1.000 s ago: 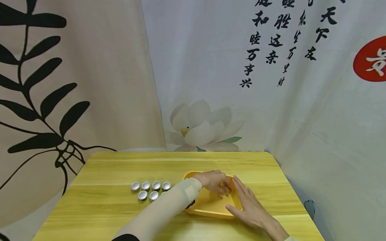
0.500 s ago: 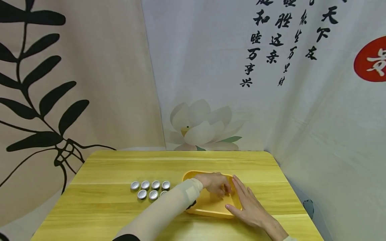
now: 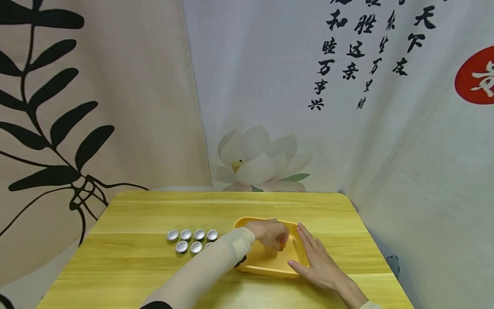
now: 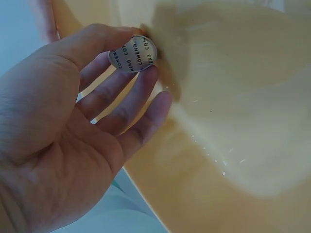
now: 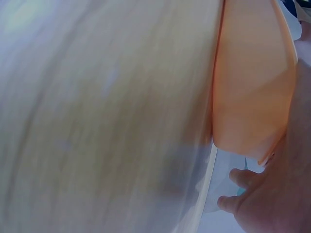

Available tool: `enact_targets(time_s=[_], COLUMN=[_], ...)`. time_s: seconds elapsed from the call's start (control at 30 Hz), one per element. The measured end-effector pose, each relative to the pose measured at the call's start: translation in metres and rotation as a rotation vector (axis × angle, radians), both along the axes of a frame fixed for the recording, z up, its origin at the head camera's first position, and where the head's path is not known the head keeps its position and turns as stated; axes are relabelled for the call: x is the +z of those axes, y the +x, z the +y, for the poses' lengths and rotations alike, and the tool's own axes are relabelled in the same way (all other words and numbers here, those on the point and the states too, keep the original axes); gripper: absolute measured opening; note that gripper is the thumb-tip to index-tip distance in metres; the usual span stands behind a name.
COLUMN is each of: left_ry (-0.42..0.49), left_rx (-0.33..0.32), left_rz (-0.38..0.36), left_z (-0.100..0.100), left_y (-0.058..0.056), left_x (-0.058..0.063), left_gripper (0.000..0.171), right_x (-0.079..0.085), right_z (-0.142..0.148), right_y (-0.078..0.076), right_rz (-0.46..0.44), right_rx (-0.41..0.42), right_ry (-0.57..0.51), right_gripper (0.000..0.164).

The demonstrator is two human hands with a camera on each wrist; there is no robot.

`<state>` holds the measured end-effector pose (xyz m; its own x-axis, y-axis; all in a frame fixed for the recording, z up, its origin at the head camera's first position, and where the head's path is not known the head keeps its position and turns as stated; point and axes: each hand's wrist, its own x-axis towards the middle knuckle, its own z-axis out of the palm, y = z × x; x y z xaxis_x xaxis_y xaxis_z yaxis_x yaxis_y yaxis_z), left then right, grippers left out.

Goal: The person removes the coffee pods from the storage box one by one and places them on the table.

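My left hand (image 3: 270, 234) reaches into a yellow plastic tray (image 3: 270, 271). In the left wrist view its thumb and fingers pinch a small round cap (image 4: 133, 54), whose printed white lining faces that camera. From the head view the cap is hidden by the curled fingers. My right hand (image 3: 318, 266) lies with straight fingers along the tray's right rim. On the table left of the tray, several round caps (image 3: 185, 234) with silvery insides stand in two rows, the front one partly covered by my left forearm.
A yellow wood-grain table (image 3: 127, 262) carries everything. Behind it hangs a printed curtain (image 3: 254, 107) with a lotus and black characters. The left sleeve (image 3: 208, 266) crosses over the tray's left side.
My left hand has moved a little to the left inside the tray, and the piece visible between its fingers a second ago is now hidden in the head view. My right hand has stayed put.
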<state>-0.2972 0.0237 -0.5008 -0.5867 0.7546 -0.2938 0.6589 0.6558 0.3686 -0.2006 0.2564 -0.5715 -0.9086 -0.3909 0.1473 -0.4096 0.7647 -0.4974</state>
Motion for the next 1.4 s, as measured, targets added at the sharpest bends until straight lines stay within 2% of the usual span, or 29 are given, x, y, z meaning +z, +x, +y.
enact_targets(time_s=[0.17, 0.33, 0.63, 0.9, 1.17, 1.4], left_ry=[0.002, 0.036, 0.127, 0.244, 0.393, 0.538], left_rx=[-0.002, 0.029, 0.047, 0.068, 0.107, 0.184], left_rz=[-0.011, -0.022, -0.057, -0.058, -0.010, 0.091], left_z=[-0.006, -0.016, -0.040, -0.058, -0.077, -0.101], left_y=[0.003, 0.006, 0.004, 0.006, 0.011, 0.020], left_x=[0.004, 0.010, 0.017, 0.024, 0.033, 0.035], left_gripper=[0.023, 0.035, 0.032, 0.016, 0.025, 0.023], right_x=[0.001, 0.000, -0.002, 0.000, 0.000, -0.002], right_z=[0.000, -0.001, -0.002, -0.004, -0.003, -0.001], right_y=[-0.001, -0.001, -0.001, -0.003, -0.001, 0.001], right_rz=[0.004, -0.007, -0.004, 0.006, 0.015, 0.037], right_rx=[-0.002, -0.002, -0.004, -0.005, -0.013, -0.014], right_ry=[-0.003, 0.007, 0.002, 0.011, 0.007, 0.003], right_gripper=[0.102, 0.103, 0.104, 0.104, 0.104, 0.103])
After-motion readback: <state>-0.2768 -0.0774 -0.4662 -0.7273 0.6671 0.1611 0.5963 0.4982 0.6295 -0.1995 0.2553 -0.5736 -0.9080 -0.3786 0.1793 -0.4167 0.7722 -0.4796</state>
